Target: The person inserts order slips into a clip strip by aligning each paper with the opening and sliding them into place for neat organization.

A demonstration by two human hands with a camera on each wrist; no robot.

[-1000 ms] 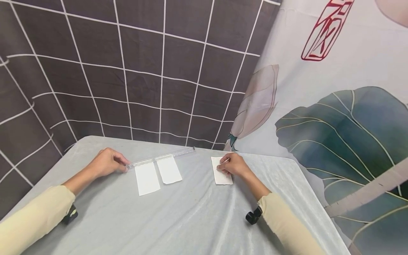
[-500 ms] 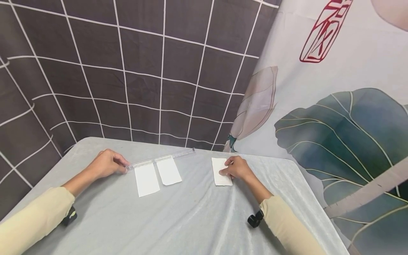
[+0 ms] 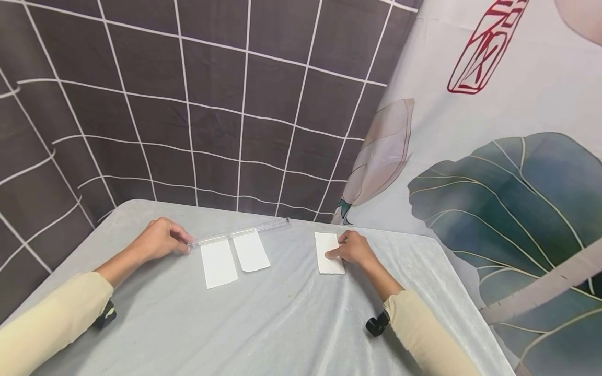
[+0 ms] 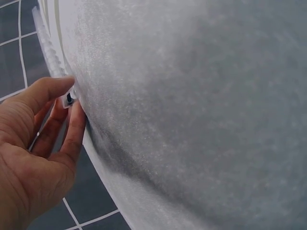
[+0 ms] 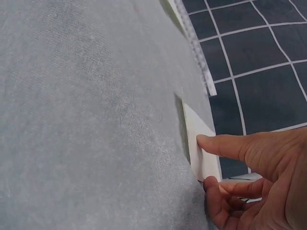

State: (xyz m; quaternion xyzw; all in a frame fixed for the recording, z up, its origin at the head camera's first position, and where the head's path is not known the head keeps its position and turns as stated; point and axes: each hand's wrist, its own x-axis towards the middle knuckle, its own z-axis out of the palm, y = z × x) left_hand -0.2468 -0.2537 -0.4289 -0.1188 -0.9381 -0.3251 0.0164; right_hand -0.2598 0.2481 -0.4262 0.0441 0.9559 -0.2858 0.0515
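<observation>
A long clear plastic strip [image 3: 275, 224] lies slanted near the table's back edge. My left hand [image 3: 162, 240] pinches its left end; in the left wrist view the thumb and fingers meet around the strip's tip [image 4: 68, 100]. Two white paper slips [image 3: 219, 265] [image 3: 252, 251] hang side by side from the strip's near edge. To the right, apart from the strip, is a third white paper slip [image 3: 324, 243]. My right hand [image 3: 356, 248] holds it by its right side, thumb on top of the paper [image 5: 194, 125] and fingers at its edge, partly under it.
A pale grey cloth covers the table [image 3: 263, 324], with wrinkles toward the front. Behind it hangs a dark grid-patterned curtain [image 3: 211, 125]; a white curtain with leaf prints [image 3: 437, 120] hangs at the right. Each wrist wears a small black camera [image 3: 376, 325].
My right hand has shifted slightly right along the third paper slip, its thumb now lying across the paper. The left hand and the strip keep their place.
</observation>
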